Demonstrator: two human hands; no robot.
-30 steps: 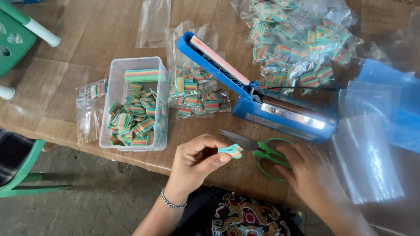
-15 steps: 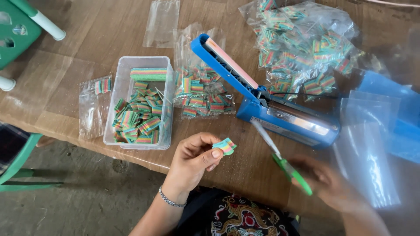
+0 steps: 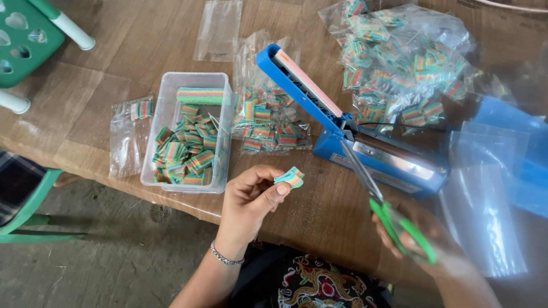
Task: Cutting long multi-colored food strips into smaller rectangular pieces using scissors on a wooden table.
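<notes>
Two bare hands work over a brown wooden counter [image 3: 142,34]. The left hand [image 3: 251,197] pinches a small rainbow-striped strip of soft candy [image 3: 290,177] between thumb and forefinger, fingers narrow and closed on one end, the rest jutting past the fingertips. The right hand [image 3: 422,239], blurred, is wrapped around the handles of green-handled scissors [image 3: 388,211], blades pointing away from the fingers toward a blue hinged heat sealer [image 3: 348,128], its arm raised. Beyond the left fingers sits a clear rectangular plastic tub [image 3: 171,102] of the same candy pieces, with small clear filled bags [image 3: 268,122] just beside it. The candy looks light, limp and probably tacky, so a gentle pinch at one end seems right; squeezing harder would likely dent it.
</notes>
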